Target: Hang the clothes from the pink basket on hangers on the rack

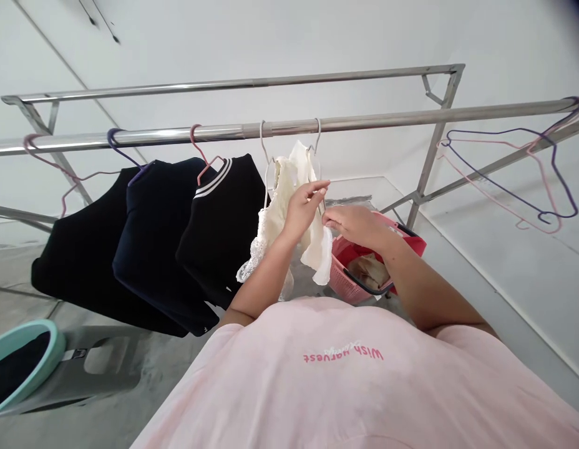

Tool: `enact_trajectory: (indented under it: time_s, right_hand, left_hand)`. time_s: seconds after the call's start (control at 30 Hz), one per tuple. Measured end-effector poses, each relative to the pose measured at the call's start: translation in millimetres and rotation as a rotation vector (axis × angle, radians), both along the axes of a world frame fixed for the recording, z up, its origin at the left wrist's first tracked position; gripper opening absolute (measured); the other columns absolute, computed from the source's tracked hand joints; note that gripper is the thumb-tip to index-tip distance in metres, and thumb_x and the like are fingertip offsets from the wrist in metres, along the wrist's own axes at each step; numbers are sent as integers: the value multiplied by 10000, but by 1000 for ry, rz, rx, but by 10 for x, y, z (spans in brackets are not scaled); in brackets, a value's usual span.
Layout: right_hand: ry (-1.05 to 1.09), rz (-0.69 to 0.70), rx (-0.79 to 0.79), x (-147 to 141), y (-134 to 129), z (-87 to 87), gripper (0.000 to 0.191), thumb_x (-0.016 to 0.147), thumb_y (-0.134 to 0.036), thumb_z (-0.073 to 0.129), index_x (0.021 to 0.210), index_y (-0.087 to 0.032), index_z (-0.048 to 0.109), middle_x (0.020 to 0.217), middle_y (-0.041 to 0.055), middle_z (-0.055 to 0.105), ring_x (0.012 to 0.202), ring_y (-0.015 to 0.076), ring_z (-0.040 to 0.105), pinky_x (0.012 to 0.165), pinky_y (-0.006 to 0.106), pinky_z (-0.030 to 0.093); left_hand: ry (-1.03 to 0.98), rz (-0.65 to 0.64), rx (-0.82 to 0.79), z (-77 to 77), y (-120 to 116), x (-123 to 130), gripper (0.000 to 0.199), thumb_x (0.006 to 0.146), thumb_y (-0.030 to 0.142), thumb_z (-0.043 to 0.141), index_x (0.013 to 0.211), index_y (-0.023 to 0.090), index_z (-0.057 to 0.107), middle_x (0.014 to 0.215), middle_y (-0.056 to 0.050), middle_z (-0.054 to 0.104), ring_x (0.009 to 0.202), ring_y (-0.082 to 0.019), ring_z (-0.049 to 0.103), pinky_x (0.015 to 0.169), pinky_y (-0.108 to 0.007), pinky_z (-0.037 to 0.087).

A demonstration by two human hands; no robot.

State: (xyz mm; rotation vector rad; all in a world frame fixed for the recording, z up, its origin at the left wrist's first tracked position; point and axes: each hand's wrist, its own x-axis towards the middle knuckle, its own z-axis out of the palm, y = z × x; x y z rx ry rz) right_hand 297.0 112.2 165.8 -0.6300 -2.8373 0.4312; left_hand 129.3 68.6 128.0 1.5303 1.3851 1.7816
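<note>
Two white hangers hook over the front rail, and a cream, lace-trimmed garment (281, 192) hangs about them. My left hand (302, 209) is in front of this garment, its fingers and thumb closed around the thin wire of the right-hand white hanger (318, 134). Just beside it, my right hand (352, 224) is closed in a pinch at the garment's right edge, by the lower part of the same hanger. The fingertips partly hide the exact grip. The other white hanger (262, 140) stays untouched, to the left.
Dark tops, including a black one (224, 218), hang left on the metal rail (374, 121). A pink basket (343, 277) with clothes stands below my right hand. Linked purple hangers (505, 130) and pink ones hang far right. A teal basin (55, 340) sits on a grey stool (95, 368).
</note>
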Motion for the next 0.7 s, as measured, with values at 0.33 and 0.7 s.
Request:
enact_trajectory:
  time_s: [0.33, 0.7]
  right_hand:
    - [442, -13, -157, -77, 100, 82, 111, 900, -237, 536, 827, -187, 603, 811, 5, 665, 729, 143, 558, 694, 261, 349]
    - [709, -190, -409, -315, 1124, -547, 350, 952, -401, 531, 1183, -169, 655, 1010, 87, 624, 891, 183, 588, 807, 315, 497]
  left_hand:
    - [-320, -69, 15, 144, 74, 62, 149, 883, 305, 714, 973, 199, 768, 751, -1, 681, 697, -102, 594, 715, -244, 479]
    - [-591, -149, -97, 608, -288, -65, 134, 912, 273, 692, 933, 154, 750, 587, 42, 477, 482, -43, 435, 491, -183, 371]
